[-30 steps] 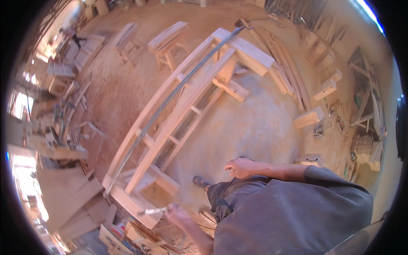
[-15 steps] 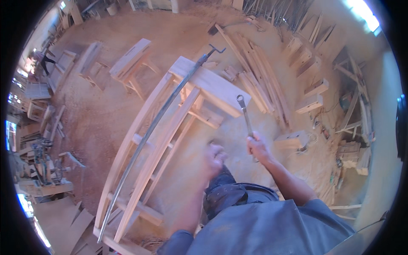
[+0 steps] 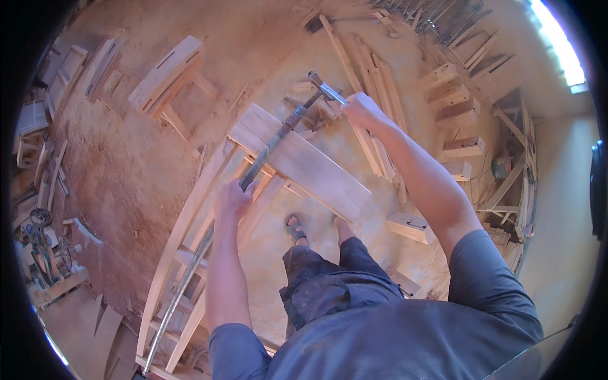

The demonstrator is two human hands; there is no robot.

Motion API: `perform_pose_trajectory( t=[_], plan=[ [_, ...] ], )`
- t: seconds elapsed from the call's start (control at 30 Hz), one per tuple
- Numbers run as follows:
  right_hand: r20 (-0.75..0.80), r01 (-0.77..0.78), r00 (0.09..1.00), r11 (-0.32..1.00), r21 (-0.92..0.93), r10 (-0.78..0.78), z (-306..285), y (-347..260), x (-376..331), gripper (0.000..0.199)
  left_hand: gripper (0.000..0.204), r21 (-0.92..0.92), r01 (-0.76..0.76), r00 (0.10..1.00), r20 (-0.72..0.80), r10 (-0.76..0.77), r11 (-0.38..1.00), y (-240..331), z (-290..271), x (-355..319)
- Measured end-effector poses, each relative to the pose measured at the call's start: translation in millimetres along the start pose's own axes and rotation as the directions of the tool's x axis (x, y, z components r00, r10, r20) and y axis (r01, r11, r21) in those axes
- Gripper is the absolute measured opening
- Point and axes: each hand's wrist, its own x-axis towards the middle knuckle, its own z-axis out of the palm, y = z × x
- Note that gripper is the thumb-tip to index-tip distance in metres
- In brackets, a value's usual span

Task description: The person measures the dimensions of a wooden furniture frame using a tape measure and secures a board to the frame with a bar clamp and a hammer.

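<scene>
A long metal bar clamp (image 3: 271, 144) lies lengthwise along a wooden frame (image 3: 179, 234), across the broad plank (image 3: 304, 163) at its far end. My left hand (image 3: 234, 200) is wrapped round the clamp's bar just near of that plank. My right hand (image 3: 362, 111) grips a ring spanner (image 3: 329, 90) by its shank, beyond the plank. The spanner's head is at the clamp's far end, by its hooked handle; whether it is seated there I cannot tell.
Long boards (image 3: 384, 95) lie on the floor beyond the plank. Several wooden blocks (image 3: 464, 147) stand along the right side. At far left are a wooden trestle-like piece (image 3: 166, 75) and a machine (image 3: 41, 250). My sandalled foot (image 3: 295, 227) is beside the frame.
My left hand has gone from beside my body onto the clamp's bar. My right hand has carried the spanner forward and left to the clamp's far end.
</scene>
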Motion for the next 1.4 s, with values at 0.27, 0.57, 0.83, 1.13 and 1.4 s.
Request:
perform_pose_trajectory(
  t=[0.27, 0.57, 0.83, 1.13, 1.4],
  plan=[
    [0.047, 0.033, 0.998, 0.999, -0.016, -0.032, 17, 76, 35, 0.027, 0.051, 0.029, 0.068, 0.998, -0.018, -0.067, 0.997, 0, 5, 11],
    [-0.206, 0.179, 0.973, 0.891, 0.417, -0.1, 129, 112, 46, 0.023, 0.024, 0.196, 0.232, 0.972, -0.091, -0.217, 0.953, 5, 11, 12],
    [-0.006, 0.313, 0.925, 0.754, 0.578, -0.38, 243, 141, 278, 0.02, 0.01, 0.254, 0.168, 0.978, -0.166, -0.128, 0.952, 16, 18, 31],
    [0.542, 0.771, 0.526, 0.098, -0.629, -0.656, -37, 57, 328, 0.01, 0.018, 0.233, 0.284, 0.959, -0.055, -0.279, 0.93, 17, 8, 25],
    [0.451, 0.471, 0.472, -0.216, -0.855, -0.758, -114, -69, 134, 0.019, 0.023, 0.173, 0.27, 0.959, 0.037, -0.28, 0.947, 9, -2, 13]
  ],
)
